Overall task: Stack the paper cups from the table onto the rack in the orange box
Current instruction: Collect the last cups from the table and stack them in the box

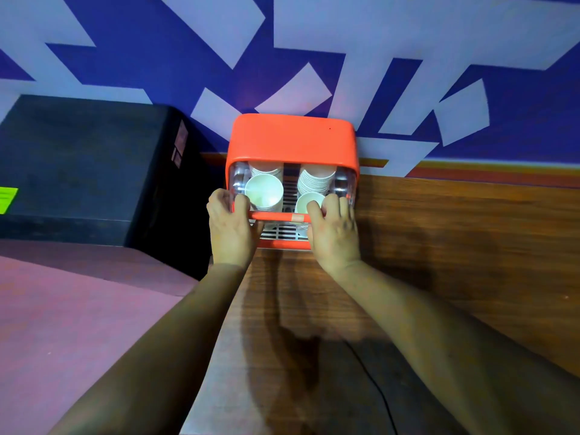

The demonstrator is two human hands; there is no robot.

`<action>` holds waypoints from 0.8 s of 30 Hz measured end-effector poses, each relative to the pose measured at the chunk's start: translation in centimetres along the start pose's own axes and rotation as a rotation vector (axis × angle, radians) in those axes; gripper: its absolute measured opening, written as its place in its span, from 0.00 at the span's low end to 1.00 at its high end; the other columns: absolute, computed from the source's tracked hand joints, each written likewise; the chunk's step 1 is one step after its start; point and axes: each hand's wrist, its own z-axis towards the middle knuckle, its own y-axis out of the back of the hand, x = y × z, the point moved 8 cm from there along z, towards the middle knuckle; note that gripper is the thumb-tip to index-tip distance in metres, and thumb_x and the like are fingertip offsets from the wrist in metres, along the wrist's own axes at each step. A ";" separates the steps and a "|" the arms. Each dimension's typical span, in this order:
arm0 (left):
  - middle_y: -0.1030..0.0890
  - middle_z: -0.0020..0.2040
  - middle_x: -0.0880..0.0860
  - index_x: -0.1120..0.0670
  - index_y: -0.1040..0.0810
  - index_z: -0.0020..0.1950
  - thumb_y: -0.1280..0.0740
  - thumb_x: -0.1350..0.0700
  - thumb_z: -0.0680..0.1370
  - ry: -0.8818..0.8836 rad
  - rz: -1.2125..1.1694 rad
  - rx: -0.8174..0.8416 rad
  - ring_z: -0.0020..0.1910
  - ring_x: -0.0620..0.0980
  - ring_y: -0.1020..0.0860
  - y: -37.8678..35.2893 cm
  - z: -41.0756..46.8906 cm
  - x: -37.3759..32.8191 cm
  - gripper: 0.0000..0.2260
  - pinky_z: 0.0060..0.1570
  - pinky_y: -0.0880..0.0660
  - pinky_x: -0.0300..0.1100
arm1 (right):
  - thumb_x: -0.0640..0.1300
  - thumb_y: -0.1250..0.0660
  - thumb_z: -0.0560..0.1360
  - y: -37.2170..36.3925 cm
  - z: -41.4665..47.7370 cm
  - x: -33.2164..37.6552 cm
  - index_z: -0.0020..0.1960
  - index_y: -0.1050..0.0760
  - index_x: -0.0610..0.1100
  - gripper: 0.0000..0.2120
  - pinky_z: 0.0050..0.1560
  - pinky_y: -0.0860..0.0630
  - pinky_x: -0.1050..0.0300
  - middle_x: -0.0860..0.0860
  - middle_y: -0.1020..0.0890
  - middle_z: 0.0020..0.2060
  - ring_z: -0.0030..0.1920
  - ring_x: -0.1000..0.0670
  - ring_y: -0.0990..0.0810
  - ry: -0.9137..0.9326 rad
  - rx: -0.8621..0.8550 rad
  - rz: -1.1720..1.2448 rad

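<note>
The orange box (292, 138) stands at the far edge of the wooden table (455, 246), against the wall. Its clear lid (343, 183) with an orange front bar (279, 216) is partly lowered. Inside, stacks of white paper cups lie on the white rack (282, 232): one stack on the left (263, 189), one on the right (315, 180). My left hand (230, 227) grips the left end of the bar, fingers curled over it. My right hand (334, 230) grips the right end the same way.
A black box (84, 164) sits to the left of the orange box. A dark red surface (78, 309) lies below it. A thin black cable (376, 390) runs over the near part of the table. The wall behind is patterned blue and white.
</note>
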 end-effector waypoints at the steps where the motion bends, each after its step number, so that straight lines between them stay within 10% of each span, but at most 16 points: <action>1: 0.33 0.63 0.63 0.58 0.30 0.51 0.23 0.57 0.68 -0.013 -0.020 -0.001 0.61 0.61 0.31 0.0 0.0 0.1 0.19 0.55 0.24 0.54 | 0.38 0.31 0.68 0.0 0.0 0.0 0.50 0.31 0.44 0.14 0.48 0.27 0.45 0.43 0.28 0.42 0.44 0.40 0.28 -0.004 0.001 0.007; 10: 0.37 0.68 0.57 0.55 0.26 0.52 0.28 0.45 0.75 -0.051 -0.143 0.111 0.66 0.59 0.29 -0.4 -3.1 2.2 0.16 0.64 0.25 0.51 | 0.41 0.32 0.72 -1.4 -3.2 -0.3 0.52 0.26 0.43 0.09 0.51 0.26 0.48 0.44 0.27 0.45 0.46 0.42 0.28 0.091 0.062 0.026; 17: 0.30 0.56 0.56 0.59 0.29 0.50 0.26 0.51 0.75 0.189 -0.205 0.101 0.46 0.44 0.30 -0.8 -3.4 3.4 0.16 0.49 0.27 0.38 | 0.49 0.40 0.78 -2.7 -4.7 -0.6 0.51 0.22 0.44 0.12 0.55 0.26 0.49 0.48 0.23 0.46 0.49 0.45 0.25 -0.024 0.162 0.271; 21: 0.28 0.55 0.53 0.55 0.32 0.56 0.21 0.52 0.71 0.340 -0.396 0.146 0.45 0.44 0.24 -1.7 -2.9 5.1 0.24 0.52 0.22 0.42 | 0.57 0.42 0.77 -2.1 -5.2 -3.7 0.42 0.26 0.43 0.18 0.49 0.27 0.47 0.46 0.23 0.42 0.46 0.42 0.24 -0.434 0.076 0.428; 24: 0.30 0.66 0.53 0.46 0.35 0.70 0.22 0.43 0.70 0.343 -0.621 0.204 0.63 0.46 0.24 -2.3 -2.7 5.7 0.35 0.62 0.23 0.43 | 0.63 0.36 0.74 -2.5 -6.1 -7.6 0.59 0.27 0.40 0.27 0.55 0.26 0.47 0.42 0.25 0.57 0.57 0.41 0.24 -0.828 0.071 0.549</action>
